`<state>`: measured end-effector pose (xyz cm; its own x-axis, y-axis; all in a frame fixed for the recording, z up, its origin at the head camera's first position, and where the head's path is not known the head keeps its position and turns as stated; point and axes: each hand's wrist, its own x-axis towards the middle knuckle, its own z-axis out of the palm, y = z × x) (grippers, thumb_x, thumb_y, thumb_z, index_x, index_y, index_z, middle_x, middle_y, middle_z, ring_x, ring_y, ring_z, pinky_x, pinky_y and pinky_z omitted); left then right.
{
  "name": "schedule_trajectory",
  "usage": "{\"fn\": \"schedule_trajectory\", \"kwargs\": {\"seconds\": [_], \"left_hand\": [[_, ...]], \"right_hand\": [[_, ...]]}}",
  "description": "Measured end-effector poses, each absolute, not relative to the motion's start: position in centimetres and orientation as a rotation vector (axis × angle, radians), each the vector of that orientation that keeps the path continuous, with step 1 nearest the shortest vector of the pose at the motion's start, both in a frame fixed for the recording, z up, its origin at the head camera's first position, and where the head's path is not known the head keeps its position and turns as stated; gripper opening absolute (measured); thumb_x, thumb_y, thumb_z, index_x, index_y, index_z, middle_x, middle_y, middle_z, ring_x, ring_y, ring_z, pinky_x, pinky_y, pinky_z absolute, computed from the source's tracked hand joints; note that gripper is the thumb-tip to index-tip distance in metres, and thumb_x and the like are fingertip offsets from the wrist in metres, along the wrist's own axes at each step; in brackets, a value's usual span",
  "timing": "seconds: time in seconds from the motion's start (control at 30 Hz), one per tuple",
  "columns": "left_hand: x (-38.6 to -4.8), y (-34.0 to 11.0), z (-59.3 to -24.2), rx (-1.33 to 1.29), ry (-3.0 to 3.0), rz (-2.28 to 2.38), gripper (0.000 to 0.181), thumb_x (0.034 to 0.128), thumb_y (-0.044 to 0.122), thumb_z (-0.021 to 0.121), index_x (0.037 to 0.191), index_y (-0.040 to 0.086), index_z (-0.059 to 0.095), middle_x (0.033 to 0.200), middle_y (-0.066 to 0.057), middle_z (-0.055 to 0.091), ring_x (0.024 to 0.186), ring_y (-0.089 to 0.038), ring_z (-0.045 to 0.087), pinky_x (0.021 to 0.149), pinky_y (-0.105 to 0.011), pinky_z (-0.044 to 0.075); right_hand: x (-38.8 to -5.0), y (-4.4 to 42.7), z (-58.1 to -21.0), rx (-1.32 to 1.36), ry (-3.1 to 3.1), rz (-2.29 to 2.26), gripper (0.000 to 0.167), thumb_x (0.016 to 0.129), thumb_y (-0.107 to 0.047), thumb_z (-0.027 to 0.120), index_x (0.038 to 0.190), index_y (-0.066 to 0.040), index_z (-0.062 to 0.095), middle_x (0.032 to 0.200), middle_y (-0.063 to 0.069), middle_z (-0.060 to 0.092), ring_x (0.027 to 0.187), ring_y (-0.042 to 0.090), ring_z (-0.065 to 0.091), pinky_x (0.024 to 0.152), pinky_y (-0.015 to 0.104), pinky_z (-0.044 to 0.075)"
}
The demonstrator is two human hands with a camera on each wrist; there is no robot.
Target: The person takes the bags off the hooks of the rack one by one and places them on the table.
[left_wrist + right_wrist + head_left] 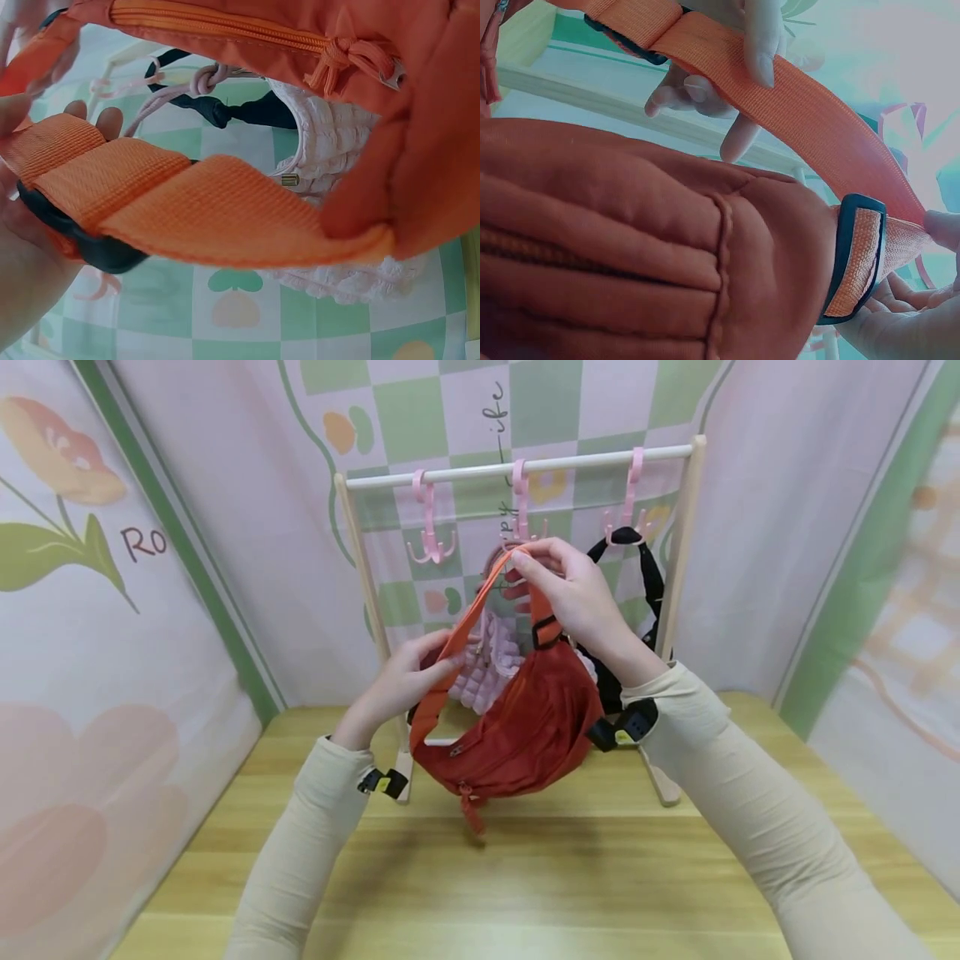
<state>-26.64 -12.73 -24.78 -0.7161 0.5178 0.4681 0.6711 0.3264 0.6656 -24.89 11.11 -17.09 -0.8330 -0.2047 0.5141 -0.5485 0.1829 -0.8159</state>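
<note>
A red waist bag [525, 727] with an orange strap [471, 610] hangs in the air from both hands, in front of a small rack. The right hand [573, 593] pinches the top of the strap between thumb and fingers, above a black slider buckle [853, 259]. Lower on the other side, the left hand [408, 677] holds the strap between thumb and fingers; in the left wrist view another black buckle [112, 251] lies beside that palm. An orange zipper pull [471, 810] dangles below the bag.
The rack's white bar [480, 469] carries pink hooks, the left one [430, 531] bare. A black strap [651, 581] hangs from the right hook [633, 493]. Behind the red bag shows a pink puffy bag [483, 672]. The rack stands on a wooden table [480, 893].
</note>
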Motion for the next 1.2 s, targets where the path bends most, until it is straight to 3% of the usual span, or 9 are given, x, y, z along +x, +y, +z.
{"fn": "schedule_trajectory", "kwargs": {"seconds": [0.37, 0.5, 0.63, 0.93, 1.2], "left_hand": [[-26.5, -13.2, -24.8, -1.052, -2.406, -1.348, 0.03, 0.0912, 0.004, 0.053, 0.121, 0.006, 0.059, 0.093, -0.01, 0.061, 0.074, -0.016, 0.055, 0.064, -0.025, 0.049], [-26.3, -13.2, -24.8, -1.044, -2.404, -1.38, 0.033, 0.0907, 0.0, 0.052, 0.123, 0.006, 0.059, 0.099, -0.012, 0.063, 0.082, -0.018, 0.06, 0.07, -0.028, 0.054], [-26.4, -13.3, -24.9, -1.036, -2.405, -1.391, 0.035, 0.0891, -0.003, 0.052, 0.123, 0.005, 0.058, 0.097, -0.012, 0.062, 0.08, -0.019, 0.059, 0.068, -0.029, 0.053], [-26.4, -13.8, -24.7, -1.02, -2.385, -1.349, 0.033, 0.0902, 0.003, 0.057, 0.122, 0.008, 0.06, 0.099, -0.012, 0.065, 0.082, -0.018, 0.059, 0.069, -0.026, 0.05], [-26.3, -14.0, -24.4, -0.993, -2.371, -1.319, 0.03, 0.0901, 0.006, 0.059, 0.12, 0.009, 0.062, 0.093, -0.007, 0.065, 0.079, -0.018, 0.059, 0.067, -0.027, 0.049]], "right_hand": [[-24.7, 11.9, -17.8, 0.674, -2.218, 1.655, 0.038, 0.098, -0.034, 0.051, 0.124, -0.006, 0.054, 0.108, 0.015, 0.065, 0.086, 0.014, 0.068, 0.082, 0.03, 0.054], [-24.9, 12.2, -18.4, 0.646, -2.249, 1.641, 0.04, 0.098, -0.038, 0.05, 0.124, -0.008, 0.054, 0.107, 0.011, 0.066, 0.087, 0.014, 0.068, 0.082, 0.033, 0.054], [-25.0, 12.6, -19.0, 0.644, -2.241, 1.657, 0.04, 0.098, -0.037, 0.049, 0.123, -0.007, 0.054, 0.105, 0.009, 0.066, 0.086, 0.014, 0.068, 0.082, 0.034, 0.054], [-25.1, 13.5, -20.0, 0.61, -2.21, 1.706, 0.041, 0.098, -0.037, 0.049, 0.121, -0.004, 0.055, 0.094, 0.002, 0.066, 0.076, 0.015, 0.066, 0.069, 0.023, 0.055], [-25.1, 14.0, -21.1, 0.566, -2.215, 1.74, 0.042, 0.098, -0.039, 0.048, 0.12, -0.004, 0.055, 0.088, -0.008, 0.064, 0.07, 0.012, 0.063, 0.066, 0.024, 0.052]]}}
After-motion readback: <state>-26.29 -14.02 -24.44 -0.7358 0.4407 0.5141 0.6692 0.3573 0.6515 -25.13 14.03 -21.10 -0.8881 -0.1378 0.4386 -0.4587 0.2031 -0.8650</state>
